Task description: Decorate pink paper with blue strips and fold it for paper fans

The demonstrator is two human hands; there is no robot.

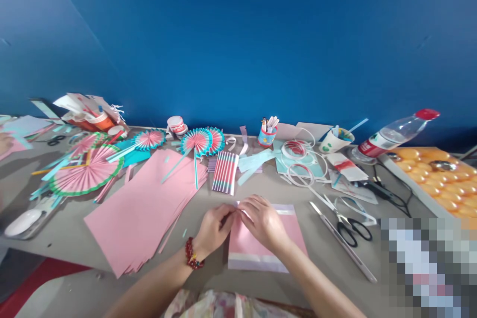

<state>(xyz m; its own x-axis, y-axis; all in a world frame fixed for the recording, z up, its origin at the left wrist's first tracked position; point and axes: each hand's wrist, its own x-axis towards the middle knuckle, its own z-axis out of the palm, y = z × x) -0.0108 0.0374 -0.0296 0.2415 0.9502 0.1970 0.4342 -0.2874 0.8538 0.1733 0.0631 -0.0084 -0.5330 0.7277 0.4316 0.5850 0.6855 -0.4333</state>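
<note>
A pink paper sheet (253, 248) with pale lilac strips along its near and far edges lies in front of me. My left hand (214, 228), below a red bead bracelet, pinches its far left corner. Right beside it, the fingers of my right hand (265, 221) are closed on the same edge, and its palm hides part of the sheet. Just beyond both hands sits an accordion-folded paper (224, 173) with red, white and lilac stripes. On the left a stack of pink paper (145, 213) is spread at a slant.
Scissors (348, 228) and a long thin metal tool (343, 243) lie right. Behind are a pen cup (267, 135), tape rolls (294, 149) and a tilted bottle (393, 134). Pleated fans (89, 170) fill the left; another person's hand (5, 143) shows at the edge.
</note>
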